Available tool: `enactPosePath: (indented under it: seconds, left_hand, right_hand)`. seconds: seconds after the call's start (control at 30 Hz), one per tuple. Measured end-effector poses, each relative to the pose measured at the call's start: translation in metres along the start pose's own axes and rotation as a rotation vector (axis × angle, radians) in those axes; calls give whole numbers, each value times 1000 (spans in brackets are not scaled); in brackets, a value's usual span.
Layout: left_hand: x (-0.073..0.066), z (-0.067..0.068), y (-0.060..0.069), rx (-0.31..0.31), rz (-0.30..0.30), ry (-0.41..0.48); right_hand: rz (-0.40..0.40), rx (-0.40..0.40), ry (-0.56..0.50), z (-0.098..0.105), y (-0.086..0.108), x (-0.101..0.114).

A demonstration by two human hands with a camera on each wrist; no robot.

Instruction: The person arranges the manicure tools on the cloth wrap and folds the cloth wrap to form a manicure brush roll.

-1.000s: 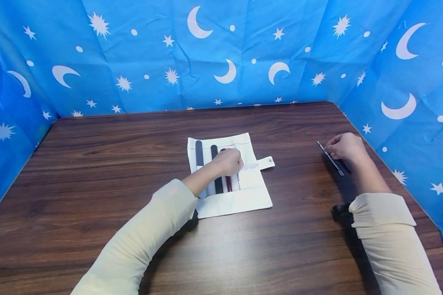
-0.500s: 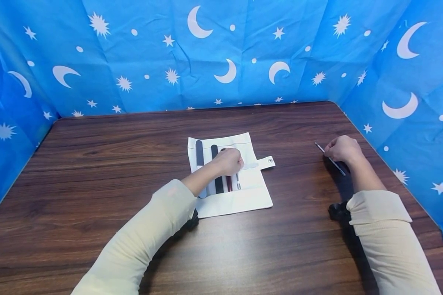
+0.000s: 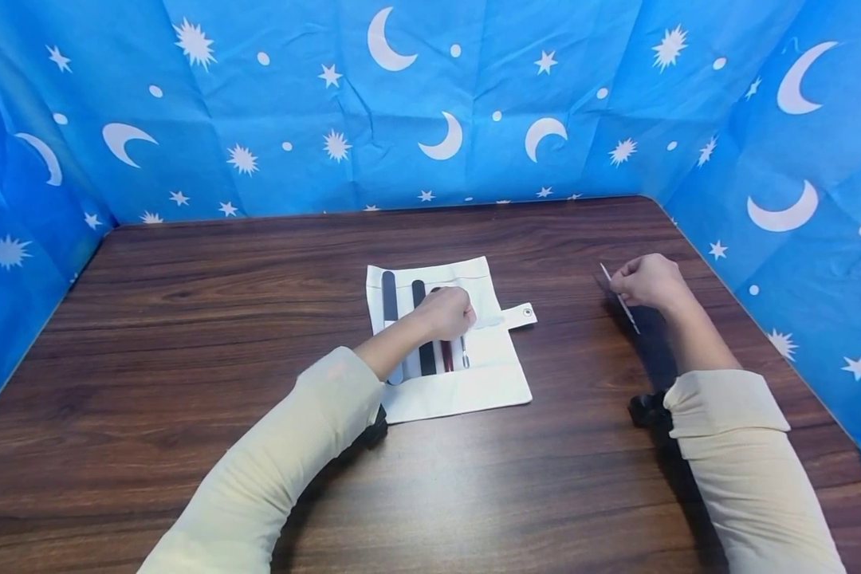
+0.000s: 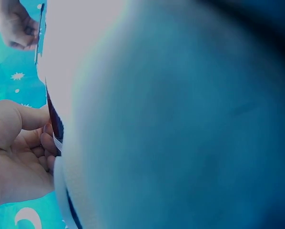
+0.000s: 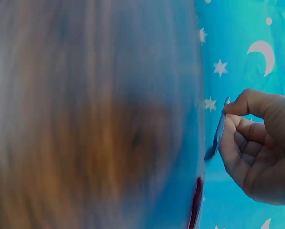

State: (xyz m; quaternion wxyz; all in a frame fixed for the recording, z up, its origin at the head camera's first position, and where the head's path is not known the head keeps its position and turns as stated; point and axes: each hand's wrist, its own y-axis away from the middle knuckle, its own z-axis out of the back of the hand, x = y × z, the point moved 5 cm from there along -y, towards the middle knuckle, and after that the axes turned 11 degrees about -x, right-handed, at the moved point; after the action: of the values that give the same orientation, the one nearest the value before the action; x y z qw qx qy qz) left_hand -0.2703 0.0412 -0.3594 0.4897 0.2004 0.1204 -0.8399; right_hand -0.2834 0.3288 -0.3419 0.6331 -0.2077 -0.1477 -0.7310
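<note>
My left hand [image 3: 448, 313] lies over an open white fabric pouch [image 3: 473, 391], its fingers curled at the middle. In the left wrist view its thumb and fingers pinch at a white strip [image 4: 57, 141] of the pouch beside a dark red tool. The pouch holds a grey nail file [image 3: 390, 295], a black nail file [image 3: 426, 360], red tweezers [image 3: 447, 356] and a silver-ended tool [image 3: 465, 355], all partly covered by my hand and arm. At the right, my right hand [image 3: 649, 281] pinches a slim silver cuticle pusher [image 3: 620, 301], held tilted above the table.
The pouch's snap tab [image 3: 520, 315] points right on the brown wooden table [image 3: 258, 263]. A dark red slim tool [image 5: 196, 202] shows low in the right wrist view. A blue curtain [image 3: 294, 104] with moons and stars surrounds the table's back and sides.
My right hand has lifted the cuticle pusher from the table and moved it left and slightly away. The left hand stays on the pouch; a silver tool end shows more clearly under it.
</note>
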Motion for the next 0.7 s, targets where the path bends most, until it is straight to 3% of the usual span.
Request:
enactPosePath:
  seconds: [0.17, 0.47, 0.7]
  left_hand:
    - [0, 0, 0, 2, -4, -4]
    - [0, 1, 0, 6, 5, 1]
    - [1, 0, -1, 2, 5, 5]
  right_hand:
    - [-25, 16, -179, -7, -2, 21]
    - [-54, 89, -694, -32, 0, 71]
    - [-82, 66, -888, -54, 0, 106]
